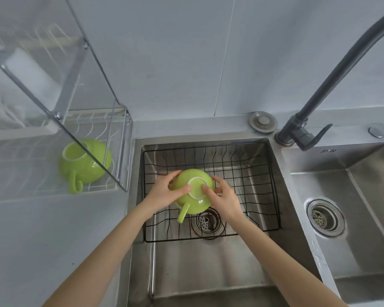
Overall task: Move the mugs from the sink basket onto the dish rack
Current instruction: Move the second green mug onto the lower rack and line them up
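A round green mug (194, 191) is upside down over the black wire sink basket (262, 173), its handle pointing toward me. My left hand (164, 191) grips its left side. My right hand (222, 196) grips its right side, with fingers on the white base ring. A second green mug (84, 165) lies upside down on the white wire dish rack (102, 127) at the left, behind a clear panel, handle toward me.
A dark curved faucet (319, 96) rises at the back right of the basket. A second sink bowl with a drain (326, 218) lies to the right. The tilted clear panel (53, 74) juts over the rack. Grey counter (53, 229) fills the near left.
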The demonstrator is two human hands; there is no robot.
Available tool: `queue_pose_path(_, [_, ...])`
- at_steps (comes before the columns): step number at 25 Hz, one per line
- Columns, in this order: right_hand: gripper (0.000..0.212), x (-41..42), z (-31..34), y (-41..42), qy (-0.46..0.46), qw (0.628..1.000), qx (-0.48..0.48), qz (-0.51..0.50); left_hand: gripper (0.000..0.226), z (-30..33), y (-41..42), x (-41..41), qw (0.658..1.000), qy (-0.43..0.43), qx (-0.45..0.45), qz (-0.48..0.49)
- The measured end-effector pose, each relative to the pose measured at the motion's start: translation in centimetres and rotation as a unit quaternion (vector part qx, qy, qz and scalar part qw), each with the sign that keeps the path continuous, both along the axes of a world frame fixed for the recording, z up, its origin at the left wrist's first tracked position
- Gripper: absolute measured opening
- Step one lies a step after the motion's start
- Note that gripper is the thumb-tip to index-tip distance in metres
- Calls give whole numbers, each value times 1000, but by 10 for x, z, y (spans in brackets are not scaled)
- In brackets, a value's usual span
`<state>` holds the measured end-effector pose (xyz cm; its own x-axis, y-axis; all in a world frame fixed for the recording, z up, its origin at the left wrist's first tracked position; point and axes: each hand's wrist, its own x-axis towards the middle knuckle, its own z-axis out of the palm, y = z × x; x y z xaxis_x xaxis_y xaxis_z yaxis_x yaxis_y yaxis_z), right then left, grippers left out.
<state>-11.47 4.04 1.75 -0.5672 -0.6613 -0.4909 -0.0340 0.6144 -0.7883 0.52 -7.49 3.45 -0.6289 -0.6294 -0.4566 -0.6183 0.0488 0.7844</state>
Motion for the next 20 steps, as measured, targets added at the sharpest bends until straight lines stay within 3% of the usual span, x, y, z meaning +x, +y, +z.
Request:
queue_pose_path(4, [63, 13, 29, 15, 33, 999, -19, -3, 90, 21, 20, 28, 996, 6, 48, -71])
queue_pose_path(7, [55, 26, 50, 25, 68, 997, -24, 20, 93, 32, 36, 41, 994, -4, -8, -113])
queue_pose_path(14, [86, 70, 89, 42, 126, 987, -11, 94, 96, 49, 54, 76, 992, 58, -78, -78])
queue_pose_path(20, [90, 125, 103, 34, 137, 984, -17, 111, 96, 60, 52, 132, 991, 88, -92, -37])
